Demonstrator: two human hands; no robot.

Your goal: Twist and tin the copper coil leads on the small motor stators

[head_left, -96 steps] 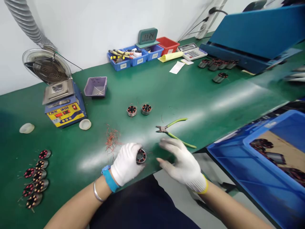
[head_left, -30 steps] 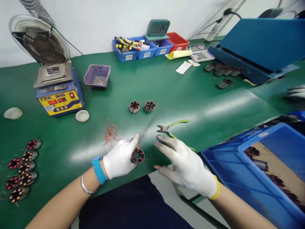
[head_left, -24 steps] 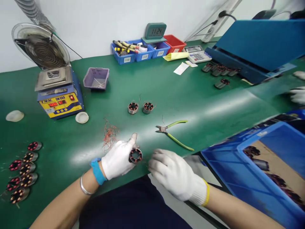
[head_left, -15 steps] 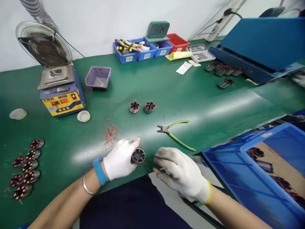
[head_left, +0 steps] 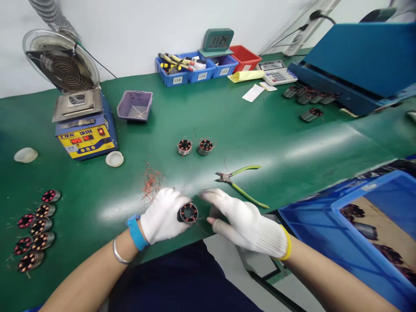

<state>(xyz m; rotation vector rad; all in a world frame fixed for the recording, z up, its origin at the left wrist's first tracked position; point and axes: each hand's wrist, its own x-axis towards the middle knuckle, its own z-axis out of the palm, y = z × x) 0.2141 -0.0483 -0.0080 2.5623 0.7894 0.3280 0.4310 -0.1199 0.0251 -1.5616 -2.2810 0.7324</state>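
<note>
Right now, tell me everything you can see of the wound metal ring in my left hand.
The wound metal ring is cylindrical, with a silvery rim, dark inside and copper-coloured windings around an open centre. Its face tilts up toward the camera. The left hand grips its left side; fine wires stick out rightward. Whether it touches the bench is unclear.

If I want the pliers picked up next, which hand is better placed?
Right, most likely. The right hand is open, with no tool showing in it, and the pliers lie just beyond it. The left hand is farther from them and has its grip on a coil.
</note>
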